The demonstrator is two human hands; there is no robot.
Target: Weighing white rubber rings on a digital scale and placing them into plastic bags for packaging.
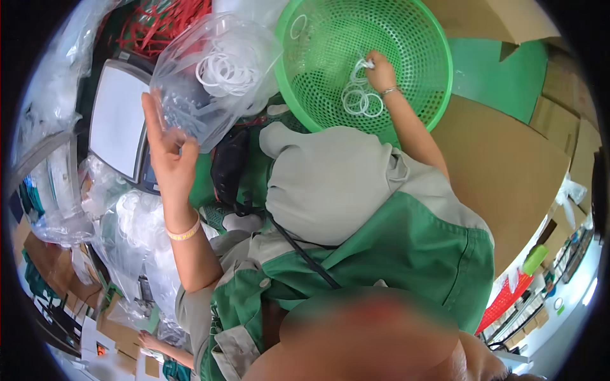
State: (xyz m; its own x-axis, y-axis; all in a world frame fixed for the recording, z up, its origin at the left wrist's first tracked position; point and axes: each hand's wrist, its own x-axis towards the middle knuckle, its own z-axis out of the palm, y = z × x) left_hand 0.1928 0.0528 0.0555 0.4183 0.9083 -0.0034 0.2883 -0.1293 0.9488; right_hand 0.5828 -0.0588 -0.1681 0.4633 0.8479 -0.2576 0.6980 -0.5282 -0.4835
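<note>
Inside the green perforated plastic basket point(450, 70), my right hand point(381, 72) is closed on several white rings point(363, 101), which dangle from the fingers over the basket's wall. Another white ring point(298, 26) lies apart at the basket's far left side. My left hand point(170, 155) is raised beside a clear plastic bag point(222, 120), with a finger or two stretched out and the thumb apart; I see nothing held in it. A bundle of white rings point(229, 70) shows in the bag. Whether the left fingers touch the bag cannot be made out.
A scale-like device with a white plate point(117, 117) stands left of the bag. Red strips point(165, 25) lie at the far left. Cardboard point(502, 171) is on my right. Plastic bags point(136, 222) crowd the left side, where another person's arm point(165, 348) shows low down.
</note>
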